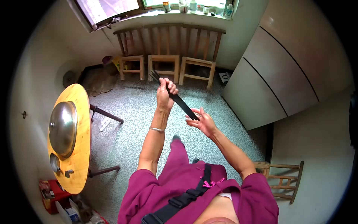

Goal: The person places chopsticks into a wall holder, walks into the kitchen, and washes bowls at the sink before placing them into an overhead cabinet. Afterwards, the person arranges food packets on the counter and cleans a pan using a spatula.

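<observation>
Three wooden chairs [163,59] stand below the window [108,11]; a domed lid [63,128] rests on the table [82,149].

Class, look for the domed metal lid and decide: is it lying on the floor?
No, the domed metal lid rests on the wooden table, above the level of its dark legs.

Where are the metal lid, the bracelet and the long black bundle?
Metal lid [63,129]: head view, on the middle of its dome.
Bracelet [157,129]: head view, on the upward-facing part of its band.
Black bundle [182,105]: head view, on its lower half, below its middle.
</observation>
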`<state>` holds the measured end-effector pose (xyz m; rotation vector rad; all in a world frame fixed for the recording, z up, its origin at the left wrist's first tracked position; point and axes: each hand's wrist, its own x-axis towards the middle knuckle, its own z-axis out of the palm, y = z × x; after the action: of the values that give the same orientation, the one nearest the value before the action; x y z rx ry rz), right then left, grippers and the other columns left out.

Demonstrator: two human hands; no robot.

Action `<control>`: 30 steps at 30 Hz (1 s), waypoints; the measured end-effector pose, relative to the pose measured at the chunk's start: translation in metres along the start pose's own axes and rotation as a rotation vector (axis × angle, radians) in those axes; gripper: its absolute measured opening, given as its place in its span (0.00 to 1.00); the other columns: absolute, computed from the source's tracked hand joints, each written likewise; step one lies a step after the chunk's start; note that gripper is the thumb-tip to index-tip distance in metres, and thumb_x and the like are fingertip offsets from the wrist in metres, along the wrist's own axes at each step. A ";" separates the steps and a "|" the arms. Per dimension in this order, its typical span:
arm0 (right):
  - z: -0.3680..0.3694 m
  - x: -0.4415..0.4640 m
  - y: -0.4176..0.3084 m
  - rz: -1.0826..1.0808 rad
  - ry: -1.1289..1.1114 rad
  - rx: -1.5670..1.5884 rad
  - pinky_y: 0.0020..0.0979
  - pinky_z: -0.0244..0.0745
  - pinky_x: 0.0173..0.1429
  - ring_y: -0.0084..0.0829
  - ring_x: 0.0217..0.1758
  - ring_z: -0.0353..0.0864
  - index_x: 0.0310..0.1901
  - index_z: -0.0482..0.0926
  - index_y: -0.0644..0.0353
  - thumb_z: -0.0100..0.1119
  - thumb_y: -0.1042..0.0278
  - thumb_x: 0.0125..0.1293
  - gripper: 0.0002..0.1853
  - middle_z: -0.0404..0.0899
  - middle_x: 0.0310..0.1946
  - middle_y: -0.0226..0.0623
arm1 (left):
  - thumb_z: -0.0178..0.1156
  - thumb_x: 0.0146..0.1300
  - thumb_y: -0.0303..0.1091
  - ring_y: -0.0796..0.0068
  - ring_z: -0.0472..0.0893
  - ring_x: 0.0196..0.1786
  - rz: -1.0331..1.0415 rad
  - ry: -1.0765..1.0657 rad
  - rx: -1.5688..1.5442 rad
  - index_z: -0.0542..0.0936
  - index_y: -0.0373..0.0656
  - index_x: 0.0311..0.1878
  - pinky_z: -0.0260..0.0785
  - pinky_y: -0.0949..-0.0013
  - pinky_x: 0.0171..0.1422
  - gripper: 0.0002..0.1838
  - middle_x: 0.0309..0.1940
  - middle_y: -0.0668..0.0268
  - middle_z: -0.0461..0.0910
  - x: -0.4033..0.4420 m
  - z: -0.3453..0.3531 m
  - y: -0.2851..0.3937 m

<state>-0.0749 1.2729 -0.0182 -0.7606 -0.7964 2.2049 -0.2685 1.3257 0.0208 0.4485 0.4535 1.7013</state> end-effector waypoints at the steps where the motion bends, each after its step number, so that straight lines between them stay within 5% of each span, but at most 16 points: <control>1: 0.001 0.021 0.001 -0.017 0.072 0.174 0.38 0.74 0.52 0.41 0.46 0.76 0.56 0.60 0.71 0.27 0.47 0.69 0.31 0.71 0.45 0.55 | 0.42 0.66 0.50 0.83 0.58 0.20 0.029 -0.012 0.017 0.66 0.46 0.31 0.54 0.78 0.25 0.17 0.18 0.74 0.59 0.017 -0.004 0.001; 5: 0.021 0.121 -0.031 -0.137 0.155 0.540 0.38 0.73 0.54 0.39 0.46 0.76 0.49 0.68 0.71 0.31 0.51 0.70 0.27 0.75 0.43 0.48 | 0.49 0.65 0.44 0.82 0.61 0.21 -0.019 -0.003 0.149 0.65 0.46 0.31 0.57 0.78 0.26 0.13 0.20 0.72 0.63 0.082 0.018 -0.013; 11: 0.024 0.202 -0.079 -0.220 0.026 0.512 0.38 0.73 0.52 0.38 0.47 0.76 0.49 0.68 0.68 0.32 0.49 0.69 0.26 0.75 0.44 0.47 | 0.47 0.66 0.43 0.81 0.63 0.24 -0.065 -0.135 0.119 0.64 0.46 0.31 0.60 0.77 0.29 0.13 0.22 0.70 0.64 0.173 0.012 0.008; 15: -0.027 0.241 -0.059 -0.158 0.173 0.555 0.38 0.72 0.52 0.39 0.46 0.76 0.49 0.67 0.67 0.29 0.47 0.69 0.28 0.74 0.44 0.51 | 0.44 0.66 0.47 0.79 0.63 0.24 -0.092 -0.124 0.102 0.64 0.46 0.33 0.60 0.75 0.31 0.15 0.22 0.70 0.63 0.218 -0.002 -0.008; 21: -0.022 0.277 -0.124 -0.258 0.260 0.672 0.37 0.72 0.49 0.35 0.43 0.77 0.45 0.71 0.62 0.31 0.52 0.69 0.23 0.76 0.42 0.41 | 0.44 0.65 0.50 0.83 0.56 0.17 -0.241 -0.195 0.122 0.63 0.47 0.34 0.52 0.80 0.21 0.15 0.18 0.73 0.59 0.273 0.018 -0.051; 23: -0.040 0.279 -0.146 -0.173 0.264 0.477 0.36 0.74 0.45 0.31 0.42 0.77 0.45 0.71 0.60 0.38 0.54 0.68 0.18 0.77 0.39 0.38 | 0.44 0.65 0.50 0.84 0.56 0.17 -0.263 -0.266 0.168 0.64 0.47 0.33 0.51 0.80 0.20 0.16 0.17 0.73 0.59 0.298 0.026 -0.064; 26: -0.093 0.306 -0.192 -0.440 0.122 0.060 0.31 0.73 0.45 0.24 0.40 0.76 0.44 0.72 0.57 0.41 0.52 0.68 0.17 0.75 0.39 0.32 | 0.43 0.65 0.52 0.84 0.55 0.16 -0.394 -0.383 0.194 0.66 0.47 0.34 0.49 0.80 0.19 0.17 0.16 0.74 0.59 0.336 0.037 -0.078; 30: -0.095 0.302 -0.327 -0.491 0.017 -0.272 0.24 0.70 0.45 0.19 0.35 0.74 0.47 0.72 0.63 0.55 0.57 0.62 0.19 0.76 0.32 0.29 | 0.44 0.65 0.52 0.84 0.56 0.16 -0.665 -0.528 0.423 0.69 0.46 0.34 0.48 0.79 0.18 0.18 0.15 0.76 0.59 0.369 0.087 -0.083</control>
<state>-0.0682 1.7203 0.0651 -0.6265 -1.1531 1.6711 -0.2159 1.7077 0.0669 0.9095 0.4982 0.7965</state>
